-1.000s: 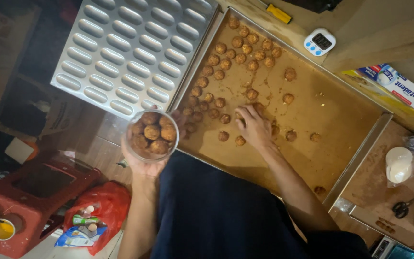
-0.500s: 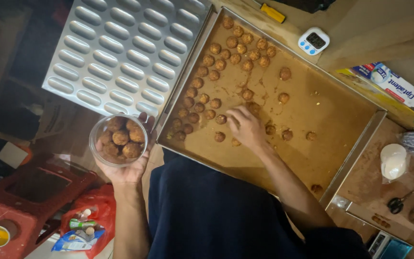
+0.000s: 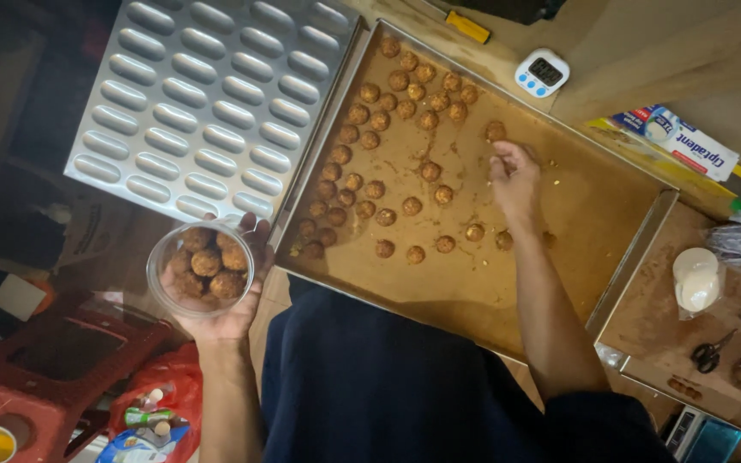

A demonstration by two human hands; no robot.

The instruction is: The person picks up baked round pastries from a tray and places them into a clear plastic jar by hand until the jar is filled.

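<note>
The left hand (image 3: 216, 317), low and left of centre in the frame, cups a clear round tub (image 3: 201, 267) from below, fingers curled up round its wall. The tub is nearly full of brown balls (image 3: 207, 264), heaped close to the rim. It hangs off the tabletop, over a red stool (image 3: 45, 369) and a red bag (image 3: 165, 386) at the lower left.

The right hand (image 3: 515, 178) reaches out over the big tray (image 3: 508, 283) in the middle of the frame, fingers bunched downward near its upper middle. Whether they have closed on a ball I cannot tell; the fingertips hide it. Most of the balls on the tray sit in loose rows toward its upper left (image 3: 388, 111), with a few strays (image 3: 473, 231) just beside the right wrist.

The likeliest trouble is the tub. It has no support but one palm, and it is already heaped, so another ball dropped on top could roll off the pile and fall to the stool or floor. A tilt of the left wrist while the eyes follow the right hand would do the same.

The right forearm lies low across the tray, and the strays near it could be knocked or crushed as it swings to the tub. The balls look crumbly, judging by the crumbs on the tray, so a hard pinch may break one.

The silver mould tray (image 3: 207, 103) at the upper left overlaps the big tray's edge and could be nudged.
</note>
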